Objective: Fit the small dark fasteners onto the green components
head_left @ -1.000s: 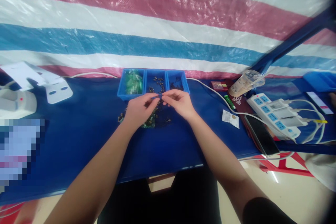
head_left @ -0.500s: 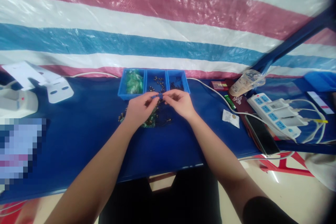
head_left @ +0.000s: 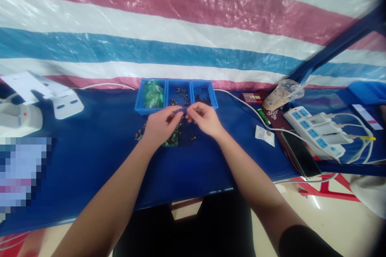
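From my end, the left hand (head_left: 159, 126) and right hand (head_left: 207, 120) sit nearly fingertip to fingertip, whether pinching anything I cannot tell, above small parts (head_left: 180, 131) heaped nearer than the blue trays (head_left: 150, 111).

What, if anything, the left hand (head_left: 161, 126) and the right hand (head_left: 205, 120) pinch is too small to tell. The left hand hides part of the green packet (head_left: 171, 142) and the brassy bits (head_left: 139, 135) beside it. At twelve o'clock from the right hand, the dark pieces (head_left: 202, 98) are too tiny to make out. At nine o'clock the left edge crops a white device (head_left: 28, 120); the slab (head_left: 22, 172) at half past eight, cropped too, is pixelated.
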Demonstrator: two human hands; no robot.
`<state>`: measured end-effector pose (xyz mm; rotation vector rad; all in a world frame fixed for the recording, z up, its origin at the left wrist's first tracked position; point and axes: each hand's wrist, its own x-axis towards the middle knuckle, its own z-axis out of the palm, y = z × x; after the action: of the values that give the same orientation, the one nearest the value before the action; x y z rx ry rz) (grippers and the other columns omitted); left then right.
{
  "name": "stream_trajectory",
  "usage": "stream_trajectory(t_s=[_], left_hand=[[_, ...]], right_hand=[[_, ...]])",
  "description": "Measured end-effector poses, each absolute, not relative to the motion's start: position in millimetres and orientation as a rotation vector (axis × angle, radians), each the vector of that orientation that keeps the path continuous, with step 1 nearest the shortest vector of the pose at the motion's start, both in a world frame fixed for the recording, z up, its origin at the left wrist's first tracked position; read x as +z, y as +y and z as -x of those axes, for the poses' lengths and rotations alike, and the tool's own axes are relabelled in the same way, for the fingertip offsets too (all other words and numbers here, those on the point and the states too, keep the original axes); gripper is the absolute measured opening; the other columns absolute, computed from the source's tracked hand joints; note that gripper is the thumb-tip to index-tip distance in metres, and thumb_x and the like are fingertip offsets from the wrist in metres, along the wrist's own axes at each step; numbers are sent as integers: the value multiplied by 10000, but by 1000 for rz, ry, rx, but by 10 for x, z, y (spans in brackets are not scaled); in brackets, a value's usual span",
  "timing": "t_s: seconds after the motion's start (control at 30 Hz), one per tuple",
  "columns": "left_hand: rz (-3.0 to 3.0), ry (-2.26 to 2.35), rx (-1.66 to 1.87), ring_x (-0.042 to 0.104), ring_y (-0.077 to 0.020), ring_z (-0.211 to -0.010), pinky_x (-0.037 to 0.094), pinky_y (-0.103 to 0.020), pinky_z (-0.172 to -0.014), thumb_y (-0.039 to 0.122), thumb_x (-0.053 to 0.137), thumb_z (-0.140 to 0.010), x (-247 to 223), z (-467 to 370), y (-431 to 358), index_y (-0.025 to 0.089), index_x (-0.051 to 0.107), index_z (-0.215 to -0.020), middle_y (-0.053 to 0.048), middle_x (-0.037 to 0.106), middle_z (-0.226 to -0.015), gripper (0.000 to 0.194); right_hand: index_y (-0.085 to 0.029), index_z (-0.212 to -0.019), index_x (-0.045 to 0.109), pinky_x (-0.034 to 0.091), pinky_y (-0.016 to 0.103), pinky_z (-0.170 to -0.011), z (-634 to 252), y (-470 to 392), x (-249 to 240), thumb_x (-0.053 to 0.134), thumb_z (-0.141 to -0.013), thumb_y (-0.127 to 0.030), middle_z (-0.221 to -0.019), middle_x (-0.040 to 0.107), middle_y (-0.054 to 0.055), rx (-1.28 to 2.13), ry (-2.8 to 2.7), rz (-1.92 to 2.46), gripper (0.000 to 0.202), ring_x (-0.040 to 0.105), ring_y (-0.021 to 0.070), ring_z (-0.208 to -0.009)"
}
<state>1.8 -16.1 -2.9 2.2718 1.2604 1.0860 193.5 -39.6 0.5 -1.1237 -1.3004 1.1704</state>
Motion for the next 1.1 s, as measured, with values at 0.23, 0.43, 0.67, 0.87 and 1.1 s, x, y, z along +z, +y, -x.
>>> stream_trajectory(t_s=[0.23,0.43,0.67,0.87,1.1], left_hand=[[-2258,1244,1076,637,-115,-635,507,-229,-692,390,610,-966,-30,-26,-170,198,747,-1131,-9,735,-774,288],[-2267,1236,1088,637,-111,-634,510,-224,-695,373,610,-964,-23,-27,-171,193,752,-1110,-9,732,-765,272],[-2263,1231,1092,620,-101,-616,495,-217,-675,345,618,-960,-23,-30,-174,199,758,-1094,2,719,-744,242],[-2274,1245,1077,620,-102,-611,491,-217,-667,336,617,-956,-19,-36,-175,201,761,-1081,4,721,-739,234],[-2299,1237,1060,632,-110,-625,500,-221,-679,338,607,-959,-18,-33,-168,201,763,-1085,-7,741,-773,242]], right_hand=[[-186,-890,682,524,248,-570,-2036,-350,24,696,-857,-500,-715,705,7,868,-1139,1308,316,636,112,-569],[-171,-886,708,497,256,-535,-2194,-297,37,664,-863,-459,-652,695,10,616,-985,1502,293,616,124,-495],[-175,-855,715,491,265,-534,-2199,-300,28,662,-857,-460,-655,705,17,605,-975,1591,290,620,134,-479],[-172,-912,711,501,266,-555,-2193,-314,58,635,-881,-457,-669,706,23,624,-989,1560,297,617,132,-502],[-178,-883,724,516,278,-580,-2197,-301,26,650,-870,-452,-665,711,22,608,-1028,1552,284,628,135,-495]])
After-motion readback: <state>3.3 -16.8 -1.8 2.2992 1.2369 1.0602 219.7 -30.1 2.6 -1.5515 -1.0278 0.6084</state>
